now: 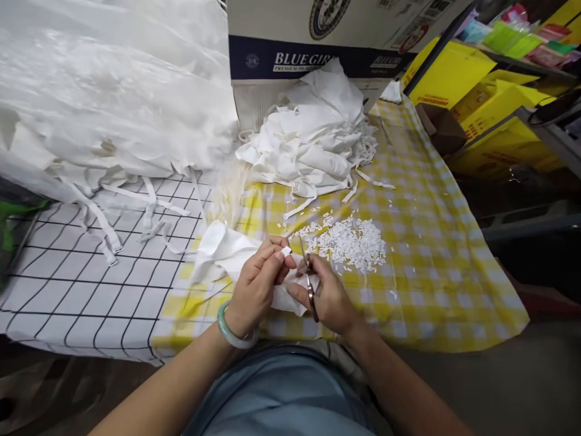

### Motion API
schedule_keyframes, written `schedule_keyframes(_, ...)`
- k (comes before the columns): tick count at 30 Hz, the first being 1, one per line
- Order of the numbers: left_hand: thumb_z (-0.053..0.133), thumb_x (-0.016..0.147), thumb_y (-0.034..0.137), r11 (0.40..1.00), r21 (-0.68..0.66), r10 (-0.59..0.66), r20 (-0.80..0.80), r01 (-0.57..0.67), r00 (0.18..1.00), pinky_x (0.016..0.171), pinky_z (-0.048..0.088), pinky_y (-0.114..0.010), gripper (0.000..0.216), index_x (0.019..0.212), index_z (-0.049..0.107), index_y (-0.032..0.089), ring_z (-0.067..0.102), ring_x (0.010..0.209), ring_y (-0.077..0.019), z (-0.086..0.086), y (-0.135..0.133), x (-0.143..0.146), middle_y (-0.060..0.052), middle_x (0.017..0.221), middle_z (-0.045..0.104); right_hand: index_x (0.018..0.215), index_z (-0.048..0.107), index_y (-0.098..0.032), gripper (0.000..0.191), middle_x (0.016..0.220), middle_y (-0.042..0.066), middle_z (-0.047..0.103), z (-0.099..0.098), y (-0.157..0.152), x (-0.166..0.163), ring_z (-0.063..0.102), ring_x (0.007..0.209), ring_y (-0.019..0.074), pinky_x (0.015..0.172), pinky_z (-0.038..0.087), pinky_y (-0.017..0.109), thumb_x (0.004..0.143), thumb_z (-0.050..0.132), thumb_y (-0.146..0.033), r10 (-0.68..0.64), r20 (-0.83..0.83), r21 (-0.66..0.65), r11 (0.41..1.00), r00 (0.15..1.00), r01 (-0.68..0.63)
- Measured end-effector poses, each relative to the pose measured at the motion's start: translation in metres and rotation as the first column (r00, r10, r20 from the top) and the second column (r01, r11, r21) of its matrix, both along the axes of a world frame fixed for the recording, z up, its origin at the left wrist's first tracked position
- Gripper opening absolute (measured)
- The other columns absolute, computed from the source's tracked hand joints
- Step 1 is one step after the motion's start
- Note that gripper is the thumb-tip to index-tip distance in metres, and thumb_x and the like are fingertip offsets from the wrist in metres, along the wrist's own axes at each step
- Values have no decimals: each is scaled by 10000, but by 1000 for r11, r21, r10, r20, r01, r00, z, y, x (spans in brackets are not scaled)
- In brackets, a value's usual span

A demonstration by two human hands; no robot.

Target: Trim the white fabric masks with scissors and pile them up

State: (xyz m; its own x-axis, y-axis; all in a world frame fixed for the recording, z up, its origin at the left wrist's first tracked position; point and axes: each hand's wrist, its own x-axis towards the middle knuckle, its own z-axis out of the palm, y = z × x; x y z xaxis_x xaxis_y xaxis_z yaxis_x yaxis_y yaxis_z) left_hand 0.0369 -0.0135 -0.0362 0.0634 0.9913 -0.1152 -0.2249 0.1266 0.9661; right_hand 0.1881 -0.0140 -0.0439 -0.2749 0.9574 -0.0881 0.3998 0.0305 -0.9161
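Note:
Between the thumb and fingers of my left hand (261,275) is the end of a white fabric strap (286,250), its tip poking out. My right hand (329,293) grips a small pair of scissors (311,287), blades pointing up and away, just right of the strap end. Below and behind both hands lies a white cloth piece (231,251), partly hidden by them. Just beyond my right hand spreads a loose heap of small white clippings (351,241).
A pile of white cloth pieces with straps (313,139) leans against a Blue Girl carton (254,100) at the back. Clear plastic (118,79) covers more white cloth at left. Yellow boxes (458,75) stand at right, beyond the table's edge. Checked cloth (436,290) covers the table.

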Motion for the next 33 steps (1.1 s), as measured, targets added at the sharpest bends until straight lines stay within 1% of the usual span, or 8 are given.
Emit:
schedule_keyframes(2,490,956,362,999,42,-26,-77,29,997,615,401,-257,326,725,606,164,457,712,-123,-1,-1,4,-51,1025,488,820,530,-215,355,834,35,584,5,0,16,497,834,218,774,420,363,715,767,-459,-9,227,146,989,974,-25)
schedule_keyframes(3,484,960,363,996,75,-35,-115,44,993,660,419,-264,328,721,600,170,486,792,-151,-1,-1,6,-57,1009,486,800,536,-214,371,824,40,593,7,0,22,485,841,227,782,403,369,702,778,-477,-11,293,193,980,956,-48)
schedule_keyframes(6,452,980,337,982,172,-40,-190,74,981,818,433,-303,320,733,588,185,488,979,-212,-5,-2,11,-73,982,488,733,542,-212,392,764,32,610,8,1,32,481,823,223,779,363,362,702,776,-524,20,376,223,968,927,-111)
schedule_keyframes(11,415,995,302,963,235,-75,-248,135,966,862,419,-333,311,753,579,196,474,989,-221,-10,-1,15,-76,977,478,593,489,-203,484,618,2,542,5,2,37,482,706,181,721,330,332,707,747,-597,28,396,193,975,918,-113)
schedule_keyframes(15,405,997,340,951,267,-75,-293,157,953,879,414,-348,341,731,561,194,464,1016,-233,-12,1,15,-87,966,477,551,487,-201,510,575,-3,527,5,4,38,478,658,168,704,321,328,695,746,-615,42,403,184,975,914,-126)
schedule_keyframes(22,408,1000,304,947,274,-97,-260,170,961,859,419,-334,290,798,584,194,458,1001,-219,-17,0,16,-80,993,458,548,497,-194,502,551,-8,565,7,6,39,486,644,159,714,312,325,703,751,-599,65,406,173,974,912,-146)
schedule_keyframes(28,406,1003,231,935,311,-90,-248,167,965,900,406,-324,263,811,582,189,448,1027,-202,-21,-1,17,-71,983,469,546,511,-184,500,542,-20,552,5,4,38,478,620,136,724,309,307,743,727,-588,33,390,218,967,920,-128)
schedule_keyframes(33,400,1000,201,932,311,-98,-274,184,957,902,402,-314,259,807,572,188,444,1031,-193,-20,1,20,-64,964,476,524,501,-180,522,511,-21,529,1,3,42,444,595,127,692,300,293,756,713,-597,16,399,243,962,917,-123)
